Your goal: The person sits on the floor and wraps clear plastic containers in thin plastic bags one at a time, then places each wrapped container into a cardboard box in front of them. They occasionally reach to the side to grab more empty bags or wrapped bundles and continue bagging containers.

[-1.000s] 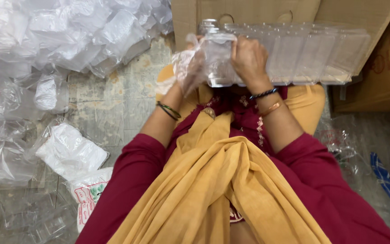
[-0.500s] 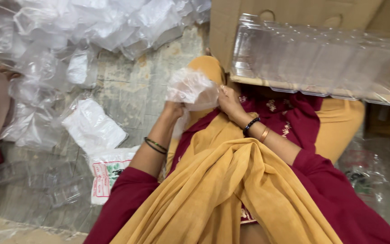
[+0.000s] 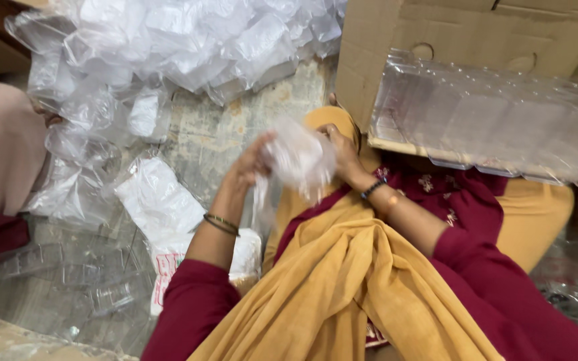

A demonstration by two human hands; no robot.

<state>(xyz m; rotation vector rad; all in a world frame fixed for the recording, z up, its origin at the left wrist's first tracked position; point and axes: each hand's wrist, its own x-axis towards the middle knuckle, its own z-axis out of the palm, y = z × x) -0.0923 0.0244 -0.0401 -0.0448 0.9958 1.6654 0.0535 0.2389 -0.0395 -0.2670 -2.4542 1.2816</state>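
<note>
Since half a second ago both hands lifted off the lap; crumpled clear plastic bag [image 3: 300, 158] now held up between them, view tilted a bit. Far left: another person's beige-clad knee [image 3: 1, 144] at the frame edge, dark red cloth below it. Heap of clear plastic containers [image 3: 168, 47] across top left, spilling down the stone floor [image 3: 209, 134]. White plastic bag [image 3: 158, 200] lies flat on the floor, a printed red-and-white bag [image 3: 172, 264] just below it, partly behind the left forearm. Left hand [image 3: 252, 160], bangles at the wrist, fingers curled and pinching the bag's left side. Bag sits mid-frame, raised above the yellow scarf [image 3: 342, 287], a thin tail hanging down. Right hand [image 3: 342, 157], dark beaded bracelet at the wrist, fingers closed on the bag's right edge. Right of that: cardboard box [image 3: 382, 40] tipped open, a row of stacked clear plastic trays [image 3: 496, 124] lying along its lower flap. Some blur on the bag.
</note>
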